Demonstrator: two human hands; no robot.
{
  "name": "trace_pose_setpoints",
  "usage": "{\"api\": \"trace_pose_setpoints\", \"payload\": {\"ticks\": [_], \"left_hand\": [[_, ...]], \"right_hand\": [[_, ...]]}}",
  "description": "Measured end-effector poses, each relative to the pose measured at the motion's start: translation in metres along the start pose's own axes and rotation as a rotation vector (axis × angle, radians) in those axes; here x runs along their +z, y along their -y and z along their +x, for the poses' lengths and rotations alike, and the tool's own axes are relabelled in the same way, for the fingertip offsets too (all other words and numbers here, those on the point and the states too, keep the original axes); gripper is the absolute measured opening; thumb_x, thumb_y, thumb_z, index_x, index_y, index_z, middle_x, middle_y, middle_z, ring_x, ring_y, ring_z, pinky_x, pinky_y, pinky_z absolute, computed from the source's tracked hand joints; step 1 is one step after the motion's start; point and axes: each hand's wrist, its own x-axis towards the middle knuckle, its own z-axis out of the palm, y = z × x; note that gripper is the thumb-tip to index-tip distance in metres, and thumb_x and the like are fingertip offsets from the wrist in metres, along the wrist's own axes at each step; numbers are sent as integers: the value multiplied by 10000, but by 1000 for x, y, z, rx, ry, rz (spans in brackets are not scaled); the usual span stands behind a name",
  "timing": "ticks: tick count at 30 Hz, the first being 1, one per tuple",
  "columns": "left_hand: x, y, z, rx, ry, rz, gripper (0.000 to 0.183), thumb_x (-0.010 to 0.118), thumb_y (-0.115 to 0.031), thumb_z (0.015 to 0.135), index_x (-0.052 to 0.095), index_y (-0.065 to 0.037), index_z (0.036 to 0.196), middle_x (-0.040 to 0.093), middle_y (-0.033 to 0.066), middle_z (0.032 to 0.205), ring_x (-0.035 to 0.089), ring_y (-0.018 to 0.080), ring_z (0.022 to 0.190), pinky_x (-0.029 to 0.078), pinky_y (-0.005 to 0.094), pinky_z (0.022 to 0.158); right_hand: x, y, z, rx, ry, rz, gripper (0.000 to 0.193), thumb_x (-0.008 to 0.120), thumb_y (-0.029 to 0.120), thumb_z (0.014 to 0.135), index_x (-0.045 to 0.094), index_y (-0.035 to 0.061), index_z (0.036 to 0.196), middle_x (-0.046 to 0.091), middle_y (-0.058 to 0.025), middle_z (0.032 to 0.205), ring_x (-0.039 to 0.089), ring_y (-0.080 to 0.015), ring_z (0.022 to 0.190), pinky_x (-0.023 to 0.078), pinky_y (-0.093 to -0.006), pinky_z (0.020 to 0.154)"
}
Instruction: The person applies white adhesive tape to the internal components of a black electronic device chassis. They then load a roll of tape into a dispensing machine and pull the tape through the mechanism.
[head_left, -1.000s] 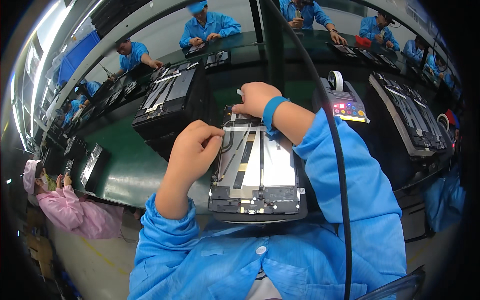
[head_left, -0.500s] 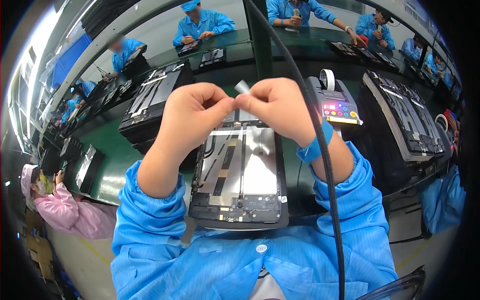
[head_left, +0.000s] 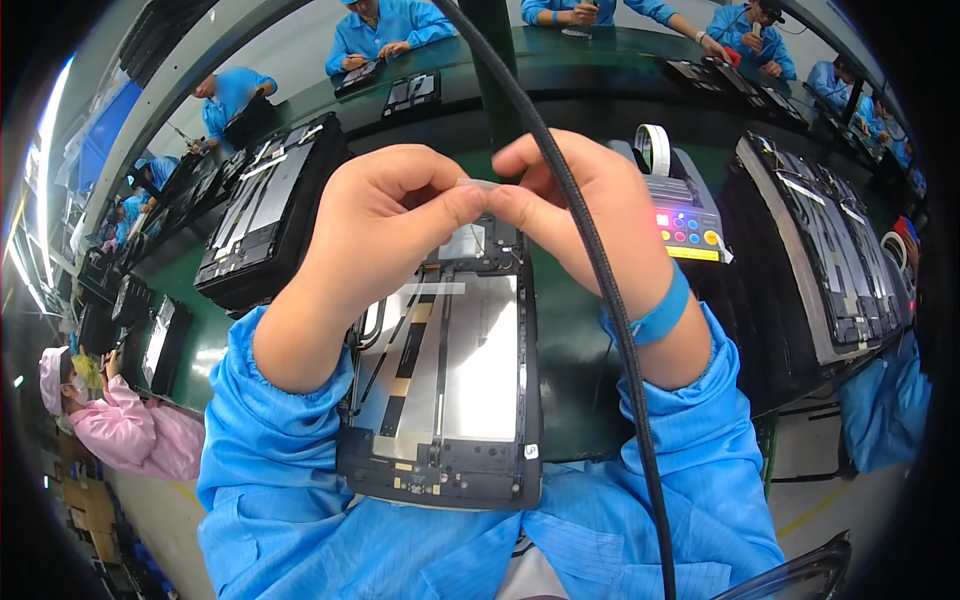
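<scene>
My left hand [head_left: 390,215] is closed, its thumb and index finger pinching a small translucent strip [head_left: 478,184] that looks like tape. My right hand [head_left: 600,215] meets it there: its thumb presses at the strip's right end, the index finger is lifted apart, and the other fingers are partly hidden behind. Both hands are above the far end of an opened tablet [head_left: 478,350], whose silver inner plate, dark strips and black lower board show. Another pale strip [head_left: 437,289] lies across the tablet's upper part.
Stacks of opened tablets stand at left [head_left: 250,215] and right [head_left: 835,240]. A tape dispenser [head_left: 690,205] with lit buttons and a white roll sits beyond my right hand. A black cable [head_left: 570,180] hangs in front of my right arm. Several people in blue work across the table.
The strip between my fingers has turned from upright to nearly flat. My right index finger has lifted away. The tablet appears shifted left and nearer in the picture, as the view has moved.
</scene>
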Motion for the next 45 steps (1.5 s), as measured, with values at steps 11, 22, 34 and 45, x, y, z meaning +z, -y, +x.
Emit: {"api": "trace_pose_setpoints", "payload": {"ticks": [11,22,34,45], "left_hand": [[23,12,-5,273,441,689,394,714,-90,684,637,-85,1070,524,162,1130,499,340,1058,419,413,905],[-1,36,-19,153,384,577,345,718,-100,694,669,-126,1034,513,146,1143,463,340,1089,382,418,934],[-11,50,-19,242,335,667,287,689,-150,716,691,-97,998,512,171,1154,473,345,1081,371,420,946],[-9,63,-13,-16,327,475,193,633,-137,765,728,-94,928,521,203,1180,418,338,1158,361,403,961]], "right_hand": [[-19,-57,15,199,56,237,178,639,157,812,595,-9,861,605,-58,711,570,-114,646,463,-259,587],[7,-85,14,337,365,111,546,725,208,700,513,10,1163,563,-151,1055,555,-220,962,446,-311,835],[-15,-57,15,17,522,-26,103,639,88,807,592,10,853,582,-29,844,532,-115,722,440,-260,622],[2,-44,53,62,900,-461,248,641,253,811,613,18,736,534,-92,595,504,-207,560,409,-325,540]]}}
